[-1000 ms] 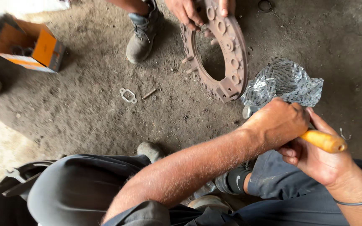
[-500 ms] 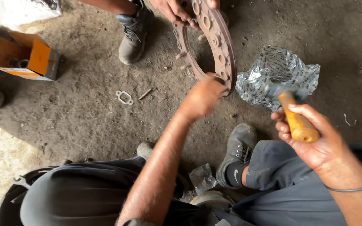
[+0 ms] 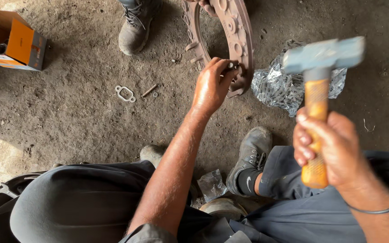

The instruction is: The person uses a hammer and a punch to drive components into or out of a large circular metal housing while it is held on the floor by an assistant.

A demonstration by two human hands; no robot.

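left hand [image 3: 211,85] at rusty ring [image 3: 241,42] edge; right hand [image 3: 334,146] grips hammer [image 3: 317,94]

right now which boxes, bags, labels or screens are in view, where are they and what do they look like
Cardboard box: top left on the dirt floor, open, orange and white, dark rings inside.
Crinkled wrapper: on the floor right of the rusty ring, behind the hammer, clear and silvery.
Small clear bag: beside the dark shoe, bottom centre, crumpled.
No screens or signs.
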